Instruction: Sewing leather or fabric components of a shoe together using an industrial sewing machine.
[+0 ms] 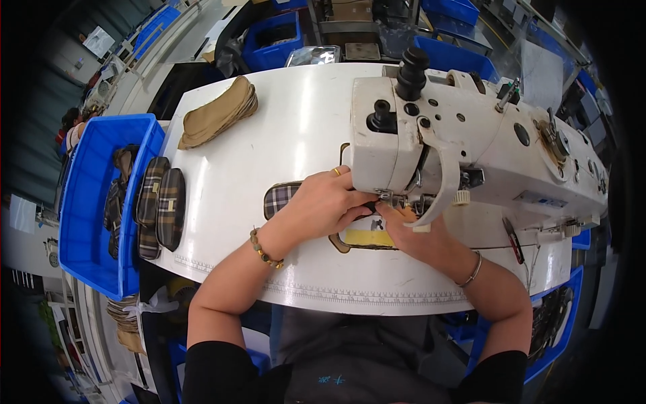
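Both hands meet beneath the head of a white sewing machine (pixel 377 145), close to its presser foot (pixel 387 198). My left hand (pixel 326 205) has its fingers pinched on a small dark fabric edge (pixel 367 207). A plaid fabric pouch piece (pixel 278 197) reaches out to the left from under that hand. Facing it, my right hand (pixel 417 232) closes its thumb and fingers on the same dark edge; its fingertips are partly hidden by the machine. A yellow strip (pixel 369 238) lies on the machine bed below the fingers. The needle tip cannot be made out.
Tan fabric pieces (pixel 219 114) are stacked at the far left of the white table (pixel 289 101). Plaid pouches (pixel 170 209) lean beside a blue bin (pixel 128 283) at the left edge. Dark-and-red snips (pixel 513 240) lie right of the hands. Another blue bin (pixel 568 323) stands lower right.
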Motion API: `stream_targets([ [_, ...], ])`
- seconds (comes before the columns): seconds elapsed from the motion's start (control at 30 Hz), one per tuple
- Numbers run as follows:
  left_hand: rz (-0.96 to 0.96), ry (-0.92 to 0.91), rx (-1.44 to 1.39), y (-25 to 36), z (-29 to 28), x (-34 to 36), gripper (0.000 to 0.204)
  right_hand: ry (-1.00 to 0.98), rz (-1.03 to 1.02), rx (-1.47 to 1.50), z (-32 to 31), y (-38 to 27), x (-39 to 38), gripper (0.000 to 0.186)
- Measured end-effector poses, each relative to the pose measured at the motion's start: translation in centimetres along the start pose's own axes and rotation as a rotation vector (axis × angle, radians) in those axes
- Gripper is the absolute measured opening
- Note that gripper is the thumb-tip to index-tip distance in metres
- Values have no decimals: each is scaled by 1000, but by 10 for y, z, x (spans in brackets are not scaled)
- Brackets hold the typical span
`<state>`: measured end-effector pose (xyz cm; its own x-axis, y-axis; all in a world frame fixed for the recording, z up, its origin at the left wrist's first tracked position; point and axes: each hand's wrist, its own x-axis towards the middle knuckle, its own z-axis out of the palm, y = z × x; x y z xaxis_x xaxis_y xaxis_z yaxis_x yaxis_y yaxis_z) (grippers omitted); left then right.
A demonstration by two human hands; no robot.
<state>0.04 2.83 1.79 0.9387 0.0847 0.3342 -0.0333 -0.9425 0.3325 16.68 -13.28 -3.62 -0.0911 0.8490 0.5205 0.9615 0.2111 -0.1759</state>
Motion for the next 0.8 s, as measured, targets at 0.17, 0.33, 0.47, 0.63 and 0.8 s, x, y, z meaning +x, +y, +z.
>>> stream_targets([
  [0.17,-3,69,68,-1,8,-5,22,132,-55,24,0,-2,15,10],
  [0.33,-80,10,102,8,-1,8,22,29,309,343,-7,-5,1,27],
  [0.47,-118,12,131,10,-1,4,19,-17,-28,115,-11,-2,6,10],
  [0.63,-188,8,158,7,9,-4,24,81,-27,118,7,-7,13,10],
  [0.8,-107,97,224,12,21,4,14,-20,-107,-16,12,0,22,15],
])
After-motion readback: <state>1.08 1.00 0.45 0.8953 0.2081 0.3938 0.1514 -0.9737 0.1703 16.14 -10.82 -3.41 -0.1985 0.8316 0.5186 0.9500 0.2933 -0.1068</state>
